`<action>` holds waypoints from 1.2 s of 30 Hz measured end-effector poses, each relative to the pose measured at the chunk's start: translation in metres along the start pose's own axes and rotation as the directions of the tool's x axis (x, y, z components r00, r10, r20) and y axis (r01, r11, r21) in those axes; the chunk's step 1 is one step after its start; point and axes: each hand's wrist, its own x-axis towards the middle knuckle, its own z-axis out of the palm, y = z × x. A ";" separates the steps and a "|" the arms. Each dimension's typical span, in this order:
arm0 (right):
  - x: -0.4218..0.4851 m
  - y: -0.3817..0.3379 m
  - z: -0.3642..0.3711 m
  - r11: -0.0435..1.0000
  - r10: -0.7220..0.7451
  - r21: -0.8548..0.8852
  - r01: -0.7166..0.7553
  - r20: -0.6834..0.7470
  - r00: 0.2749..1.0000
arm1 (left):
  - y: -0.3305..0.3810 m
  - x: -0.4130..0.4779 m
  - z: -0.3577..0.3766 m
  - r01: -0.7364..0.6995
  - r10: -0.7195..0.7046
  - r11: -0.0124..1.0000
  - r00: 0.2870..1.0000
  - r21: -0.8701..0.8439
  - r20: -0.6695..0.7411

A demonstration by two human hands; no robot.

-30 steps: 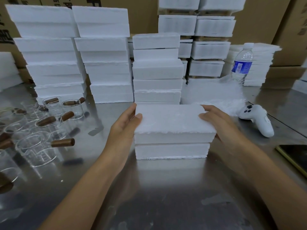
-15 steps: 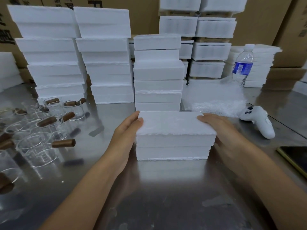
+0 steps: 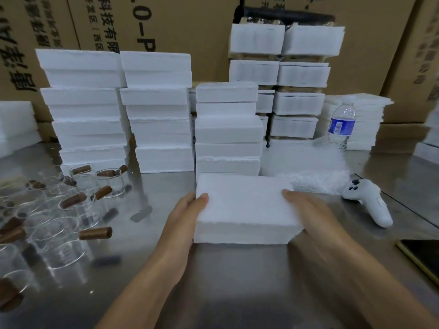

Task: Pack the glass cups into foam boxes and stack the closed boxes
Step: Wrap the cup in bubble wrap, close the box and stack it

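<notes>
Both hands, left hand [image 3: 184, 211] and right hand [image 3: 306, 210], clamp the closed foam box [image 3: 244, 205] by its short ends; probably light but crumbly, glass inside, so squeeze gently.

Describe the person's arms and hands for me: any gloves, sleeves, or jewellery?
Both are bare. The left hand and right hand wear no gloves or visible rings. The left forearm and right forearm show no sleeve, watch or bracelet within the frame. The right one is blurred, so small details there are uncertain.
</notes>
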 end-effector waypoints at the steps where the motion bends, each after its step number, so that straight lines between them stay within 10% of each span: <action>1: 0.001 0.002 0.002 1.000 -0.022 0.017 0.022 0.008 1.000 | 0.001 0.000 0.000 -0.014 0.014 1.000 1.000 0.001 -0.007; 8: 0.006 0.010 0.002 0.990 -0.048 0.143 0.002 0.319 0.946 | 0.005 -0.002 -0.005 0.037 -0.037 0.999 0.999 -0.016 -0.008; 28: -0.003 0.011 0.020 0.978 0.022 0.183 -0.095 0.365 0.931 | 0.009 -0.003 -0.011 -0.002 -0.004 0.992 0.999 -0.128 -0.050; 36: 0.016 -0.054 0.045 0.969 -0.158 0.217 0.122 0.159 0.974 | 0.016 0.001 -0.011 -0.303 0.298 0.925 0.953 -0.230 -0.056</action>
